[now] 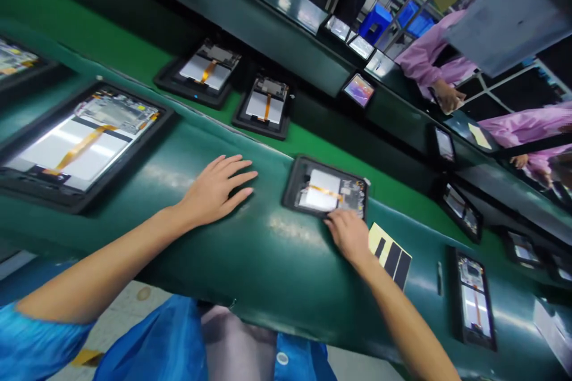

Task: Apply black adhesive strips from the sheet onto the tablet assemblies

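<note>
My left hand [217, 188] lies flat on the dark green bench [268, 262], fingers stretched out, holding nothing. My right hand [347, 233] rests at the near edge of an opened tablet in a black tray [325, 189], its fingertips touching that edge. The tablet shows a silver plate and an orange flex cable. A pale yellow sheet with black strips [390, 255] lies right beside my right hand.
A larger opened tablet [80, 141] sits at the left and another [474, 299] at the right. Two more trays [203, 71] [266, 106] ride on the bright green belt [111, 47] behind. Workers in pink sleeves [429, 53] stand across the line.
</note>
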### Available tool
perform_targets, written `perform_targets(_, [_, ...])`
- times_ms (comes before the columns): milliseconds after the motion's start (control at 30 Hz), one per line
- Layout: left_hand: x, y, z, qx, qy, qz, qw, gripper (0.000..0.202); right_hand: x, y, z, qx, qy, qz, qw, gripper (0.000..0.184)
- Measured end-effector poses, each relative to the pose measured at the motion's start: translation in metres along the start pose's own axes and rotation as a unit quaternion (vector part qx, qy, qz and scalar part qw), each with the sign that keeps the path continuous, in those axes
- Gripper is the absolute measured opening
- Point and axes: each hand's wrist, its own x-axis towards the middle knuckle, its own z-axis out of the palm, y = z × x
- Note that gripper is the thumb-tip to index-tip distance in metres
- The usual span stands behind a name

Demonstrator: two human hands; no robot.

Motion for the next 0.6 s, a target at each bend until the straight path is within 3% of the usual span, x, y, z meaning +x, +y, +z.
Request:
perform_targets(100, [0.035, 0.0, -0.001, 0.04, -0.015, -0.028, 0.999, 0.047, 0.022, 0.049, -0.006, -0.026, 0.072, 0.079, 0.994, 0.035])
perform_targets(200, [0.077, 0.006, 0.001, 0.092, -0.055, -0.04, 0.993, 0.044, 0.029, 0.06, -0.012, -0.04, 0.127, 0.129, 0.983, 0.042])
perform_targets(400, [0.153, 0.011, 0.018, 0.141, -0.087, -0.035, 0.986, 0.033, 0.011, -0.005, -0.021, -0.016, 0.073, 0.092, 0.993, 0.026])
perform_targets(600, [0.185, 0.018, 0.015, 0.143, -0.134, 0.024, 0.98, 0.028, -0.01, -0.041, -0.04, 0.018, 0.082, 0.089, 0.992, 0.021])
